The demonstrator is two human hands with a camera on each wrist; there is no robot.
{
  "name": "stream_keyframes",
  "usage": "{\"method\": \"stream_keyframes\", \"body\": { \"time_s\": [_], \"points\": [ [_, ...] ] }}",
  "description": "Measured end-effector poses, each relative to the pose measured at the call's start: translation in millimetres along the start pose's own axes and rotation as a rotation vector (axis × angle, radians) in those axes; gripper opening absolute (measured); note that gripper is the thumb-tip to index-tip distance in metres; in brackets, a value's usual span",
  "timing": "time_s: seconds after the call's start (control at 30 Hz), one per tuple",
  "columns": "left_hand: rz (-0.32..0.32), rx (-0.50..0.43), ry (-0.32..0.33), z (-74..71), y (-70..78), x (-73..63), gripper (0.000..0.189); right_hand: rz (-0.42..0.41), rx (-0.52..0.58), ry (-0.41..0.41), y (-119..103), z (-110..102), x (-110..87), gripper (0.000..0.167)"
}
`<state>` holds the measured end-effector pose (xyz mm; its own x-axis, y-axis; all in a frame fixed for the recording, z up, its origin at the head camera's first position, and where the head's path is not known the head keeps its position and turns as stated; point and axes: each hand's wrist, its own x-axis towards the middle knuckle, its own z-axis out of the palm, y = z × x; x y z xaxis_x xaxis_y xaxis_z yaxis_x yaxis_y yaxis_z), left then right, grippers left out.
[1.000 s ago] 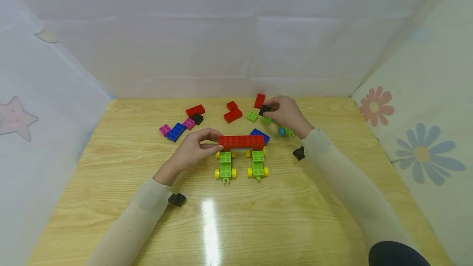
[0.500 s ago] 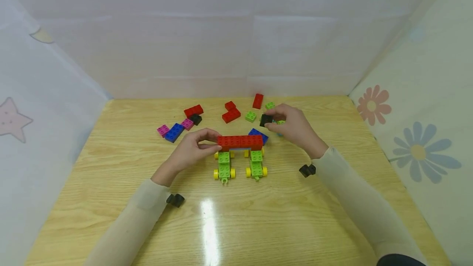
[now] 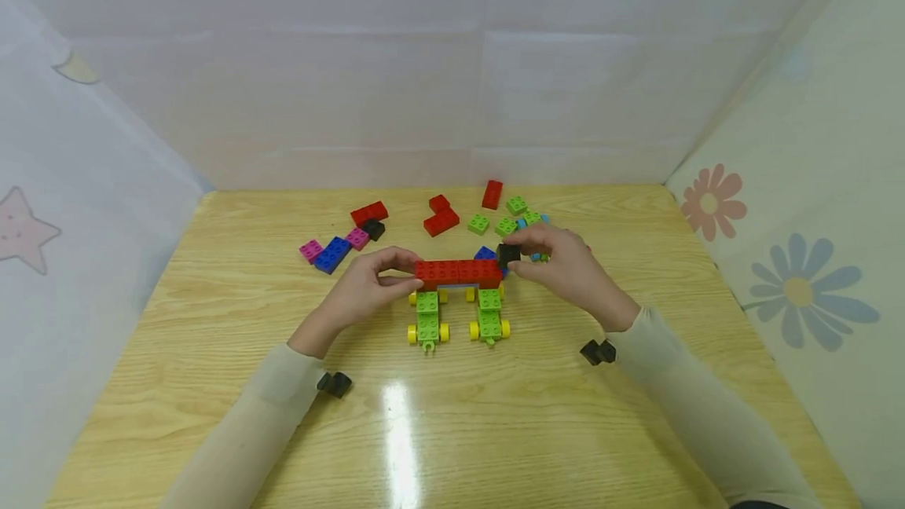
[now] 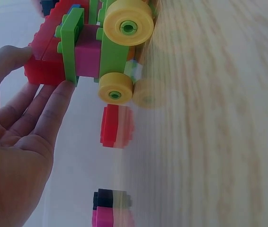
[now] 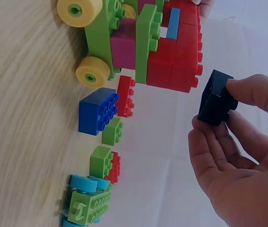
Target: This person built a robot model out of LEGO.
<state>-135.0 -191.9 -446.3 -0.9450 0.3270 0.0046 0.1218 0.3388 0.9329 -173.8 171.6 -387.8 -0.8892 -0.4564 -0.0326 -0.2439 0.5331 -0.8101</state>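
Two green wheeled bases (image 3: pixel 428 324) with yellow wheels (image 4: pixel 116 88) stand side by side, joined across the top by red bricks (image 3: pixel 456 272). Between the green layers shows a purple brick (image 5: pixel 123 43). My left hand (image 3: pixel 371 289) holds the left end of the red bricks, thumb on one side and fingers on the other. In my right hand (image 3: pixel 566 269), a black brick (image 5: pixel 216 97) is pinched between thumb and fingers. It hangs just off the right end of the red bricks, apart from them in the right wrist view.
Behind the build lies a blue brick (image 5: pixel 98 111), partly hidden. Green bricks (image 3: pixel 478 224) and a green base with blue wheels (image 5: pixel 90 203) lie at the back right. Red (image 3: pixel 441 221), pink (image 3: pixel 310 250), blue (image 3: pixel 332 255) and black bricks (image 3: pixel 373 228) are scattered behind and left.
My right hand has come toward me with the black brick, from the back bricks to the red bricks' right end. My left hand stays on the build.
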Motion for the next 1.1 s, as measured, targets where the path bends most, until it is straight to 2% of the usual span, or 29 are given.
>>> {"method": "stream_keyframes", "body": {
  "time_s": [0.27,0.53,1.1],
  "points": [
    [-0.012,-0.004,0.0,-0.1,1.7,-0.5,0.034,-0.051,0.017,-0.012,1.7,5.2,-0.9,0.037],
    [-0.006,0.006,-0.002,-0.5,0.1,-0.5,0.034,-0.051,0.014,-0.021,1.3,7.5,-0.1,0.036],
    [-0.003,0.004,0.001,0.1,-0.8,0.4,0.034,-0.053,-0.105,-0.051,-3.0,5.1,1.3,0.038]
  ]
}}
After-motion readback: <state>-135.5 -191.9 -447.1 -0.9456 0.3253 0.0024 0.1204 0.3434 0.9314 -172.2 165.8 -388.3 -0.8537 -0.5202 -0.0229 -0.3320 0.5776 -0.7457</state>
